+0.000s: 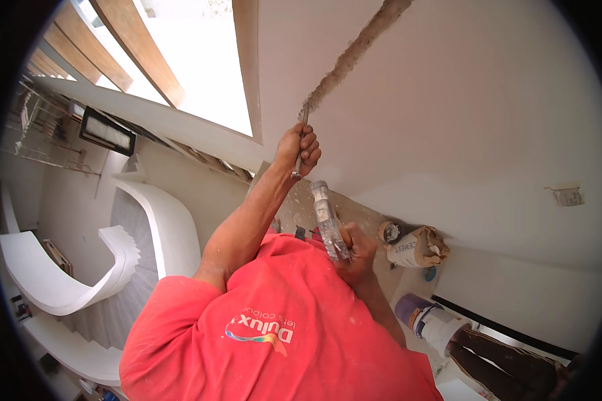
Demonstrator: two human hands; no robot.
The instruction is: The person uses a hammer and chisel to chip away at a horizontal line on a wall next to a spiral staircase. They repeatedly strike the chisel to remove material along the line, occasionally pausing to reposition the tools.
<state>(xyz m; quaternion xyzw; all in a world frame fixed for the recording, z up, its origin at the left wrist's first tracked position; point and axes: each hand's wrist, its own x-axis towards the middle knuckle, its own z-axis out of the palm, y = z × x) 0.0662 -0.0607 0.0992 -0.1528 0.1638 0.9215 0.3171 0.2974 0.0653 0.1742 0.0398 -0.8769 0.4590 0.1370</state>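
Observation:
My left hand (299, 148) is closed round a metal chisel (297, 167), raised against the pale wall (461, 120). The chisel's tip meets the lower end of a rough groove (344, 67) cut into the plaster. Below it, in front of my red shirt, my right hand (358, 252) grips a claw hammer (326, 217). The hammer's worn, dust-marked head is apart from the chisel's struck end; its handle is mostly hidden by my fingers.
An opened paper sack (411, 250) stands by the wall's foot, with buckets (441, 327) farther right. A curved white staircase (174, 220) descends on the left. Up left is a bright opening (201, 60) with wooden beams (137, 47). A torn paper patch (568, 196) hangs on the wall.

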